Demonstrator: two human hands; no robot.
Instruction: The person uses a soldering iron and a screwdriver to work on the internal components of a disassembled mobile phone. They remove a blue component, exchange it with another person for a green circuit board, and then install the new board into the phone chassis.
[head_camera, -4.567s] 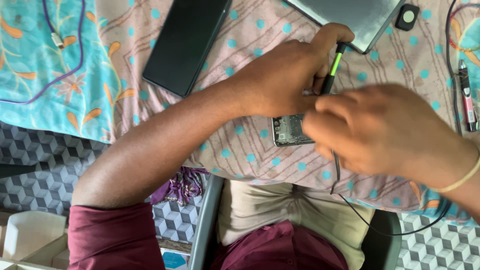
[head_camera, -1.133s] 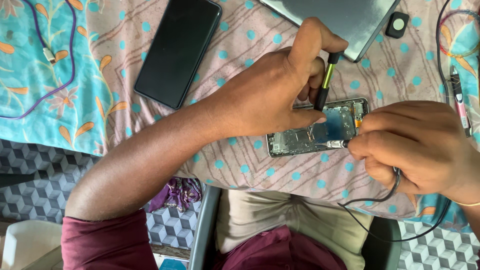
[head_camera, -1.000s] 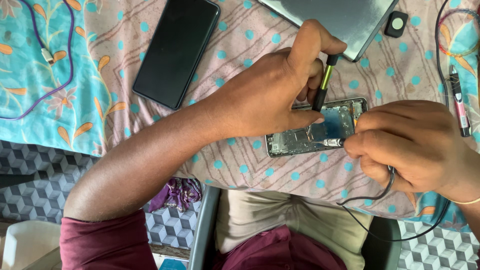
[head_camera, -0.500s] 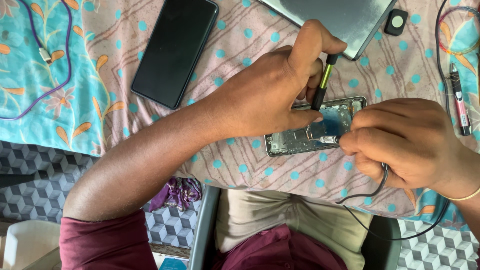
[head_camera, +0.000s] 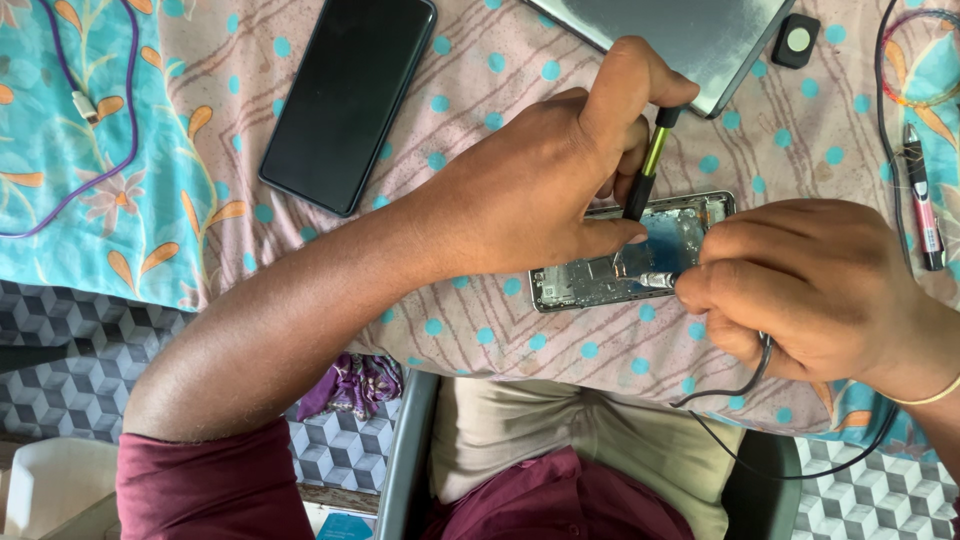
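Over the opened phone (head_camera: 630, 268), left hand (head_camera: 530, 190) clamped a black-green tool (head_camera: 648, 170), right hand (head_camera: 800, 290) pinched a cable plug (head_camera: 655, 280); seating demanded steadiness

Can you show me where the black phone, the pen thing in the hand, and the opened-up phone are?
black phone (head_camera: 347, 100), head view, middle of its dark screen.
pen-shaped tool (head_camera: 651, 165), head view, its green-striped shaft.
opened phone (head_camera: 590, 285), head view, exposed inner parts.

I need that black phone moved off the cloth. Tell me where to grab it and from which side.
Grip the black phone across its two long edges near the middle, coming from above. It lies flat, screen up, slightly tilted, with bare patterned cloth along both edges. The left hand is nearest; it holds a green-banded tool.
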